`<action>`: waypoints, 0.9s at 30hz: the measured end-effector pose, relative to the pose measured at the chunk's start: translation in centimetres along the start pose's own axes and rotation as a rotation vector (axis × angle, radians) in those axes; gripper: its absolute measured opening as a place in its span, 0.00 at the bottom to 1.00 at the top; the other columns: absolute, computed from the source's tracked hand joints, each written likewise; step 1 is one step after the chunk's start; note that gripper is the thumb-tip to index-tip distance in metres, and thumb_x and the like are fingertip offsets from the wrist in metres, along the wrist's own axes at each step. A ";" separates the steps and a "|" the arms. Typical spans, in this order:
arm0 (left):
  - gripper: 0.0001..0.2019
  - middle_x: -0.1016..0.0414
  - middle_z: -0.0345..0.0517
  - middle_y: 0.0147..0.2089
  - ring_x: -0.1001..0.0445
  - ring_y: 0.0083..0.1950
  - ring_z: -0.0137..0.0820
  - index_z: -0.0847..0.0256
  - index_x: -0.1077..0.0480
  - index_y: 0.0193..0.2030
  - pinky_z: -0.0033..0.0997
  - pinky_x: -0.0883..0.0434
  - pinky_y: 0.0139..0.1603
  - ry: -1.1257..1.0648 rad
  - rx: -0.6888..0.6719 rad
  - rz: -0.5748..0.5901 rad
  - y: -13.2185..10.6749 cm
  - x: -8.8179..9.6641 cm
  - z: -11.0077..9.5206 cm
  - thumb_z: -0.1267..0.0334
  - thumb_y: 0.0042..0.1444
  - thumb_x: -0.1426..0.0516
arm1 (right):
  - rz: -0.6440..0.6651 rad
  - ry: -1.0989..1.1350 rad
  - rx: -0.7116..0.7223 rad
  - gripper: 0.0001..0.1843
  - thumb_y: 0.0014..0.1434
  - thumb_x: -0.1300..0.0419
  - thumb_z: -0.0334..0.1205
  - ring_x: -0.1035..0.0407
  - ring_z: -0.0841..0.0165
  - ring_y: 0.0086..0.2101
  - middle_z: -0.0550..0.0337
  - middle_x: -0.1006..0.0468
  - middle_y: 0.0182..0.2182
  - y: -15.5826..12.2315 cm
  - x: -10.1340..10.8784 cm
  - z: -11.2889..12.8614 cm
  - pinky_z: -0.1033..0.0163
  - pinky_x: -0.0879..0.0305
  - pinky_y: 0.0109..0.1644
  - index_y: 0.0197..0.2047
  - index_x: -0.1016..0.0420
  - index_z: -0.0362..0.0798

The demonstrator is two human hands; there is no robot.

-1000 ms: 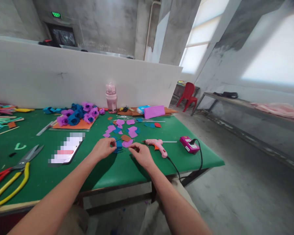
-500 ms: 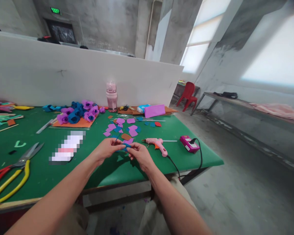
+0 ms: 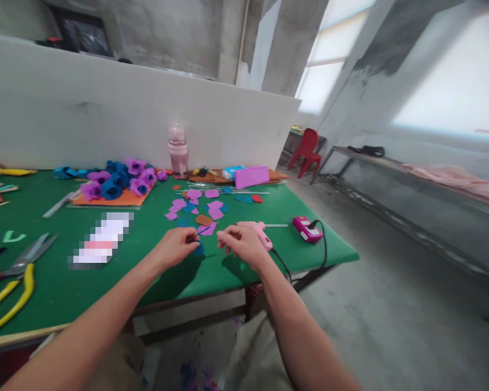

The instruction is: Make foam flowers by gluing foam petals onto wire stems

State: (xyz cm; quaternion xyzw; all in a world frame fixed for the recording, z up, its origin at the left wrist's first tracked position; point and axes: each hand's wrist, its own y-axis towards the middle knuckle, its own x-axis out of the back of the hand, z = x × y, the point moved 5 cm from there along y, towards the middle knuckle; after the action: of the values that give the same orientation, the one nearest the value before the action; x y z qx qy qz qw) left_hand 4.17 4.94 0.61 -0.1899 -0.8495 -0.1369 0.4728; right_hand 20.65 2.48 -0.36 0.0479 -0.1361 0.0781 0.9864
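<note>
My left hand (image 3: pixel 175 245) is closed in a pinch on a small blue felt piece (image 3: pixel 198 248) with a thin stem poking up from it, held just above the green table (image 3: pixel 155 282). My right hand (image 3: pixel 241 244) hovers a little to the right of it, fingers curled, and I cannot make out anything in it. Right behind that hand lies the pink glue gun (image 3: pixel 261 232). Loose purple, blue and brown felt petals (image 3: pixel 204 209) are scattered just beyond both hands.
A pink power unit (image 3: pixel 306 229) with a black cord sits near the table's right edge. Finished purple and blue flowers (image 3: pixel 118 182) lie on an orange sheet. A phone (image 3: pixel 100 244), scissors (image 3: pixel 12 277), a pink bottle (image 3: pixel 177 152) and a white partition (image 3: pixel 106 117) are also here.
The hands lifted the blue piece off the table and worked it together. Now my right hand has drawn away to the right toward the glue gun, while the left keeps the piece.
</note>
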 end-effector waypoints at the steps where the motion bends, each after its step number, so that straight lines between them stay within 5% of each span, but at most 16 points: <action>1: 0.08 0.30 0.40 0.23 0.34 0.27 0.30 0.61 0.34 0.25 0.27 0.42 0.27 0.004 0.018 0.054 0.0 -0.2 0.3 0.60 0.46 0.49 | -0.086 -0.085 0.011 0.18 0.51 0.46 0.53 0.37 0.74 0.20 0.60 0.26 0.23 -0.1 2.2 -0.2 0.70 0.45 0.21 0.27 0.29 0.45; 4: 0.08 0.31 0.39 0.21 0.34 0.26 0.29 0.61 0.34 0.22 0.26 0.42 0.27 0.006 0.035 0.158 0.4 -0.9 1.2 0.59 0.44 0.48 | -0.460 -0.446 -0.070 0.17 0.54 0.49 0.51 0.34 0.71 0.25 0.59 0.26 0.24 -0.9 8.8 -1.7 0.68 0.43 0.27 0.27 0.30 0.46; 7: 0.07 0.30 0.39 0.21 0.34 0.26 0.29 0.61 0.33 0.21 0.26 0.41 0.27 -0.006 0.064 0.190 0.8 -1.7 1.9 0.60 0.42 0.47 | -0.498 -0.685 -0.243 0.19 0.52 0.48 0.54 0.33 0.68 0.28 0.57 0.25 0.25 -1.3 11.7 -4.3 0.67 0.44 0.29 0.26 0.31 0.46; 12: 0.06 0.27 0.40 0.23 0.32 0.25 0.28 0.62 0.30 0.23 0.24 0.41 0.26 0.056 0.117 0.158 1.1 -2.1 2.4 0.62 0.42 0.44 | -0.275 -0.717 -0.364 0.18 0.49 0.45 0.55 0.34 0.68 0.23 0.59 0.27 0.17 -0.8 10.6 -6.7 0.67 0.47 0.27 0.24 0.32 0.46; 18: 0.05 0.26 0.42 0.24 0.31 0.26 0.28 0.63 0.28 0.24 0.24 0.41 0.26 0.059 0.151 0.102 0.8 -2.0 2.1 0.64 0.42 0.43 | -0.264 -0.636 -0.275 0.21 0.53 0.50 0.56 0.36 0.69 0.22 0.60 0.29 0.17 -1.0 9.8 -5.7 0.66 0.46 0.27 0.25 0.34 0.45; 23: 0.05 0.26 0.42 0.25 0.31 0.27 0.29 0.62 0.27 0.24 0.25 0.42 0.27 0.048 0.154 0.029 0.7 -2.2 2.5 0.65 0.42 0.43 | -0.510 0.015 -0.026 0.17 0.49 0.43 0.51 0.33 0.71 0.26 0.62 0.27 0.26 -1.6 9.1 -3.2 0.65 0.38 0.32 0.36 0.36 0.46; 27: 0.05 0.25 0.43 0.26 0.30 0.28 0.29 0.62 0.26 0.25 0.26 0.41 0.28 0.030 0.150 0.006 0.7 -2.4 2.9 0.67 0.41 0.44 | -0.383 0.366 -0.079 0.17 0.46 0.38 0.49 0.34 0.73 0.24 0.65 0.30 0.23 -1.7 7.3 -2.3 0.66 0.36 0.30 0.33 0.35 0.47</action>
State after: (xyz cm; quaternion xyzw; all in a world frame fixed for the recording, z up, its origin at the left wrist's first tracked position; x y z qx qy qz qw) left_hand 3.45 6.31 -2.87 -0.1543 -0.8496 -0.0743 0.4989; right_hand 28.45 2.06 -0.69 0.0191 0.0532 -0.1079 0.9926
